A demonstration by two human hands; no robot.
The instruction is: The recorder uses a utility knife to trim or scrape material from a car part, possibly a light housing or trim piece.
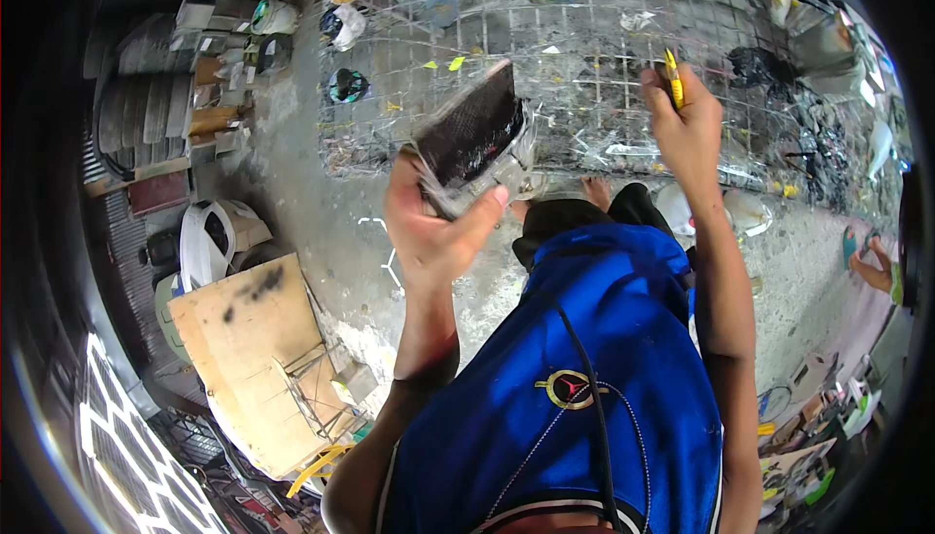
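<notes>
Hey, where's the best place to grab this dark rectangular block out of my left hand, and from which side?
Take the dark block by its upper-right end, probably from the right: that end juts free, while your left hand holds the lower end. Its flat shape suits a pinch across the edges. Your right hand holds a slim yellow tool.

The block (472, 134) sits in the left grip (433, 234), near the centre; the tool (674, 81) in the right grip (693, 125), at two o'clock. Wire grid (590, 42) at twelve, board (243, 324) at eight.
</notes>
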